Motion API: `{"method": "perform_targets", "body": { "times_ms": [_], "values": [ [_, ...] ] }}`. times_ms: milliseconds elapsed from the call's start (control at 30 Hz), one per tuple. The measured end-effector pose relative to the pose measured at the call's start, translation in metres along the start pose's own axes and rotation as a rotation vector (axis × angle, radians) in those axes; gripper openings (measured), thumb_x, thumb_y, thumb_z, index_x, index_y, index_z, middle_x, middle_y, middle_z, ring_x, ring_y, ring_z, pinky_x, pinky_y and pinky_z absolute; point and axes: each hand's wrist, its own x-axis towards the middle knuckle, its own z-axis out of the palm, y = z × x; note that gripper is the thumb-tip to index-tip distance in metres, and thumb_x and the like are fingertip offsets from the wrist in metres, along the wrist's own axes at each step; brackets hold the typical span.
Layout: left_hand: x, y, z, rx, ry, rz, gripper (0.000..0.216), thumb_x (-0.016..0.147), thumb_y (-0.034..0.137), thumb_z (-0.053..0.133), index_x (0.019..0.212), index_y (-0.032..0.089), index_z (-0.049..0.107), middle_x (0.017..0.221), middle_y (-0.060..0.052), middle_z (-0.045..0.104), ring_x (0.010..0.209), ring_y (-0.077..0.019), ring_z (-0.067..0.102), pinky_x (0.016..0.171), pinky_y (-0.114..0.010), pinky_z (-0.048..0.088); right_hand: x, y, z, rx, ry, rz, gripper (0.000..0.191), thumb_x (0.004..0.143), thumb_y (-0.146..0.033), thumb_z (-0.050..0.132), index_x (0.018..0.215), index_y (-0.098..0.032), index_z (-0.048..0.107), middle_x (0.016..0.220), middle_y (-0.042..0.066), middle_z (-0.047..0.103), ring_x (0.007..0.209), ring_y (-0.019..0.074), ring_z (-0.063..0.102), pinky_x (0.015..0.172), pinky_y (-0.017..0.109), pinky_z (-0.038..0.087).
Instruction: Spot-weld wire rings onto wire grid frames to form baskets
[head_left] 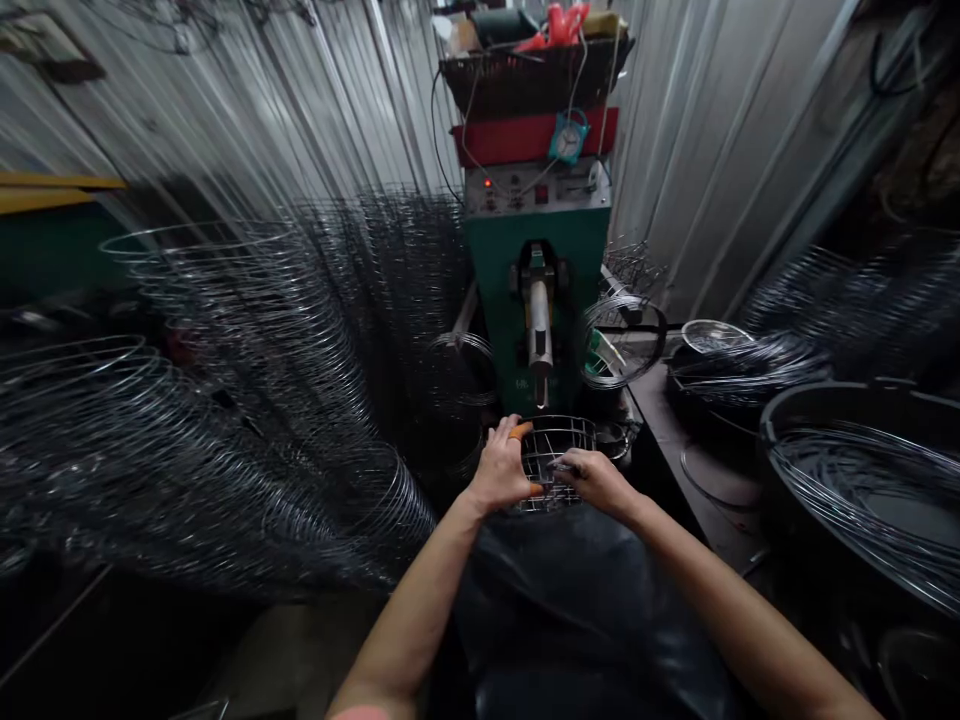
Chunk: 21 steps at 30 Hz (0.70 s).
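A round wire basket (577, 432) sits in front of me, just below the arm of a green spot welding machine (495, 290). My left hand (501, 468) grips the basket at its left side, with orange covers on the thumb and a finger. Closed in a pinch, my right hand (600, 482) reaches over the basket's right part. A small greyish metal piece (564, 467) shows at its fingertips, too small to name. The machine's metal electrode arm (539, 320) points down toward the basket's far rim. A black apron (577, 610) covers my lap under the basket.
Tall stacks of wire rings (247, 320) crowd the left. On the right, a black tub (772, 420) holds wire hoops, beside another hoop pile (757, 365). A wire coil (619, 340) hangs by the machine. A teal clock (568, 138) hangs above the control panel.
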Motion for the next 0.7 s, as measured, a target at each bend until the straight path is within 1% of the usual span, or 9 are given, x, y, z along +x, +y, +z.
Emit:
{"method": "perform_targets", "body": {
  "times_ms": [67, 133, 200, 300, 367, 467, 600, 700],
  "values": [
    [0.002, -0.003, -0.001, -0.012, 0.009, -0.006, 0.093, 0.047, 0.039, 0.08, 0.125, 0.011, 0.038, 0.139, -0.022, 0.032, 0.132, -0.0378, 0.027, 0.107, -0.055, 0.024, 0.002, 0.003, 0.002, 0.0, 0.017, -0.021, 0.021, 0.086, -0.028, 0.05, 0.094, -0.02, 0.067, 0.087, 0.006, 0.067, 0.081, 0.0163, 0.063, 0.073, 0.026, 0.046],
    [0.005, -0.006, -0.001, -0.021, 0.023, -0.009, 0.093, 0.046, 0.039, 0.08, 0.125, 0.013, 0.039, 0.139, -0.021, 0.033, 0.132, -0.0372, 0.027, 0.107, -0.055, 0.024, 0.005, 0.004, 0.003, -0.037, 0.029, -0.006, 0.022, 0.087, -0.028, 0.049, 0.097, -0.021, 0.067, 0.089, 0.006, 0.067, 0.082, 0.0167, 0.063, 0.073, 0.026, 0.047],
    [0.006, -0.009, 0.0, -0.025, 0.028, -0.01, 0.093, 0.046, 0.039, 0.08, 0.126, 0.012, 0.039, 0.139, -0.021, 0.033, 0.132, -0.0366, 0.027, 0.107, -0.054, 0.024, 0.008, 0.005, 0.002, -0.037, 0.02, 0.002, 0.022, 0.087, -0.028, 0.048, 0.098, -0.021, 0.067, 0.089, 0.006, 0.067, 0.083, 0.0167, 0.063, 0.073, 0.027, 0.047],
    [0.008, -0.014, -0.001, -0.039, 0.024, -0.025, 0.093, 0.047, 0.041, 0.08, 0.126, 0.01, 0.039, 0.139, -0.022, 0.033, 0.132, -0.0358, 0.027, 0.108, -0.052, 0.025, 0.011, 0.004, -0.003, 0.048, -0.052, -0.027, 0.022, 0.087, -0.029, 0.049, 0.098, -0.021, 0.066, 0.09, 0.005, 0.067, 0.083, 0.016, 0.062, 0.074, 0.026, 0.047],
    [0.009, -0.018, 0.0, -0.052, 0.009, -0.042, 0.093, 0.048, 0.043, 0.079, 0.126, 0.011, 0.039, 0.14, -0.022, 0.033, 0.132, -0.0354, 0.027, 0.108, -0.051, 0.025, 0.012, 0.005, -0.006, 0.063, -0.112, -0.04, 0.023, 0.084, -0.029, 0.055, 0.102, -0.021, 0.065, 0.094, 0.005, 0.066, 0.087, 0.0168, 0.062, 0.076, 0.027, 0.047],
    [0.012, -0.024, 0.002, -0.061, -0.021, -0.069, 0.093, 0.047, 0.039, 0.079, 0.126, 0.01, 0.039, 0.141, -0.022, 0.031, 0.133, -0.0355, 0.026, 0.109, -0.051, 0.024, 0.013, 0.009, -0.006, 0.038, -0.152, -0.053, 0.027, 0.077, -0.024, 0.062, 0.104, -0.021, 0.063, 0.098, 0.005, 0.065, 0.09, 0.0177, 0.061, 0.077, 0.028, 0.046],
    [0.018, -0.031, 0.006, -0.09, -0.03, -0.087, 0.095, 0.045, 0.038, 0.081, 0.126, 0.012, 0.039, 0.141, -0.02, 0.031, 0.133, -0.0352, 0.027, 0.109, -0.05, 0.026, 0.018, 0.017, 0.001, 0.026, -0.136, -0.052, 0.028, 0.073, -0.01, 0.057, 0.097, -0.021, 0.064, 0.092, 0.004, 0.066, 0.086, 0.0168, 0.062, 0.074, 0.026, 0.046],
    [0.024, -0.037, 0.008, -0.119, -0.026, -0.073, 0.095, 0.045, 0.04, 0.081, 0.126, 0.015, 0.04, 0.14, -0.017, 0.033, 0.132, -0.0348, 0.028, 0.108, -0.05, 0.028, 0.023, 0.021, 0.004, -0.015, -0.138, -0.046, 0.032, 0.07, -0.005, 0.053, 0.096, -0.021, 0.064, 0.091, 0.004, 0.067, 0.085, 0.0167, 0.063, 0.073, 0.026, 0.046]
  ]
}}
